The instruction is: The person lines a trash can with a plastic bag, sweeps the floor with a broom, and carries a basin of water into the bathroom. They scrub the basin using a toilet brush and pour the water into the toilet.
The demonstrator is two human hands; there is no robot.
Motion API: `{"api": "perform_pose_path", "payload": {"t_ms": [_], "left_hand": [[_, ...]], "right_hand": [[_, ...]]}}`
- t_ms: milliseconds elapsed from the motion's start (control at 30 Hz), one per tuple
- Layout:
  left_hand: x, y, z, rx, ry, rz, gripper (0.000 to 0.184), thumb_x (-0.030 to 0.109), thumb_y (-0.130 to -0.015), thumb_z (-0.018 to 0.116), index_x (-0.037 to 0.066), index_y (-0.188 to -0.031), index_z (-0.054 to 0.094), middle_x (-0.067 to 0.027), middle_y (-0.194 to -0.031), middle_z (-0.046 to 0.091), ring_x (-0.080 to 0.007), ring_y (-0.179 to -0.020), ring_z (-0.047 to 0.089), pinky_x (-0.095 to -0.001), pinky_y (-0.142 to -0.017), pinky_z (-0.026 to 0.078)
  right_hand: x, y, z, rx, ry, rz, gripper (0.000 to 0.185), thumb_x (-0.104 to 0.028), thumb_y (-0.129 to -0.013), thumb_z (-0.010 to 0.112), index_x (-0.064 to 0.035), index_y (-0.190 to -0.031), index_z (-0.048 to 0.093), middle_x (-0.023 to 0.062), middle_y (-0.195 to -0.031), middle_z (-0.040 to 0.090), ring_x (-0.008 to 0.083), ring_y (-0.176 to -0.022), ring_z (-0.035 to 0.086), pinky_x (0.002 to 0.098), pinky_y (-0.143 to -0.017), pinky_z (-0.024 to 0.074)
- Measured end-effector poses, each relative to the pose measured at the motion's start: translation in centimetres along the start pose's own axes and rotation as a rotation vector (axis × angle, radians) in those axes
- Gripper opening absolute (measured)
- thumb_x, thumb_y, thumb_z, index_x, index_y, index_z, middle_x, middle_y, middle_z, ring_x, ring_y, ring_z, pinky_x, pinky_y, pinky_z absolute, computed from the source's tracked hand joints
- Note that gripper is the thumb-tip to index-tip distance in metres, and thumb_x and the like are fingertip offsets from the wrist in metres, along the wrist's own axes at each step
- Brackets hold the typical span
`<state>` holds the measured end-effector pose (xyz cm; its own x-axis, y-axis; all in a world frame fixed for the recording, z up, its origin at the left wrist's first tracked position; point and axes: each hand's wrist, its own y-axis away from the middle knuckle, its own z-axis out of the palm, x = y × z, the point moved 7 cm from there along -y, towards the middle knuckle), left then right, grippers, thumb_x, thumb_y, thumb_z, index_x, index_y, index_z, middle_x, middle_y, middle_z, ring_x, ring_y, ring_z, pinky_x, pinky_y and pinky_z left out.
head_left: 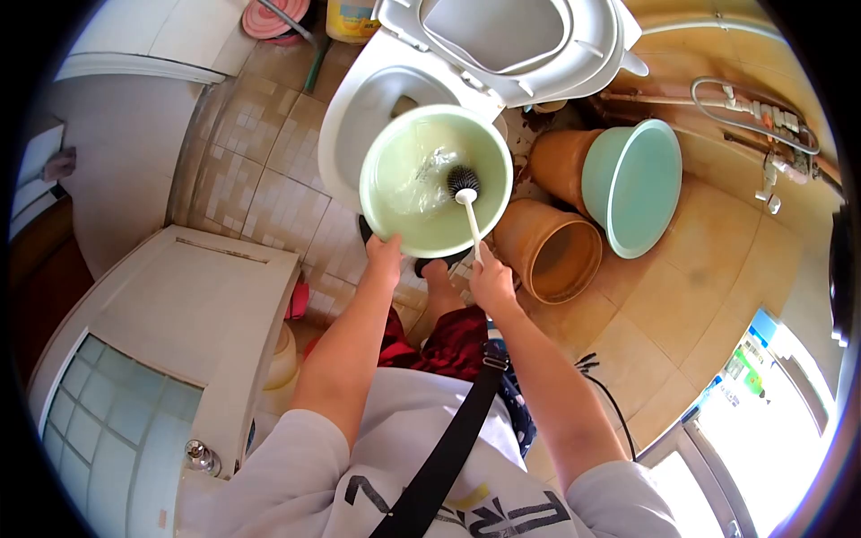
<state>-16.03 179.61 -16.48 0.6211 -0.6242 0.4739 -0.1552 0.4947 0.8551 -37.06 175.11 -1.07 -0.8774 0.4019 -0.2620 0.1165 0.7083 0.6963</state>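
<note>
My left hand [385, 258] is closed on the near rim of a pale green basin [390, 184], which holds some clear water. The basin is held over the front of a white toilet bowl [336, 148] and covers part of it. In my right hand [493, 280] is the white handle of a toilet brush [464, 182]. Its dark round bristle head is inside the basin, at the right side. Whether the bristles touch the basin's bottom I cannot tell.
The toilet seat [596, 54] is raised. On the right stand two brown buckets [560, 255] and a turquoise basin [641, 188]. Pipes with a hose [762, 112] run along the right wall. A white door [193, 300] stands at left. A pink lid [266, 20] lies far left.
</note>
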Motion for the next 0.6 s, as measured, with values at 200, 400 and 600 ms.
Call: {"api": "perform_pose_path", "payload": {"t_ms": [200, 400, 600], "left_hand": [[-0.3, 0.5, 1.3, 0.034, 0.108, -0.054, 0.039, -0.001, -0.086, 0.056, 0.002, -0.125, 0.052, -0.0126, -0.117, 0.060, -0.0280, -0.103, 0.064, -0.0469, -0.083, 0.058], [-0.1, 0.1, 1.4, 0.102, 0.167, -0.024, 0.034, 0.001, -0.087, 0.060, 0.003, -0.121, 0.054, -0.0118, -0.117, 0.060, -0.0262, -0.102, 0.064, -0.0481, -0.083, 0.057], [3.5, 0.9, 0.8, 0.157, 0.128, 0.029, 0.032, 0.002, -0.086, 0.062, 0.003, -0.117, 0.057, -0.0107, -0.112, 0.064, -0.0247, -0.095, 0.066, -0.0469, -0.077, 0.057]], "right_hand": [[-4.4, -4.8, -2.6, 0.013, 0.145, -0.090, 0.051, -0.016, -0.096, 0.051, -0.0120, -0.147, 0.042, 0.0302, -0.095, 0.065, 0.0473, -0.088, 0.065, 0.0538, -0.082, 0.0525], [-6.3, -6.6, -3.6, -0.044, 0.327, -0.086, 0.052, -0.018, -0.097, 0.049, -0.0151, -0.148, 0.041, 0.0276, -0.097, 0.065, 0.0455, -0.091, 0.066, 0.0519, -0.084, 0.0532], [-5.8, -5.0, -6.2, -0.071, 0.235, -0.015, 0.050, -0.018, -0.094, 0.052, -0.0094, -0.143, 0.047, 0.0284, -0.102, 0.067, 0.0465, -0.097, 0.065, 0.0525, -0.087, 0.0517]]}}
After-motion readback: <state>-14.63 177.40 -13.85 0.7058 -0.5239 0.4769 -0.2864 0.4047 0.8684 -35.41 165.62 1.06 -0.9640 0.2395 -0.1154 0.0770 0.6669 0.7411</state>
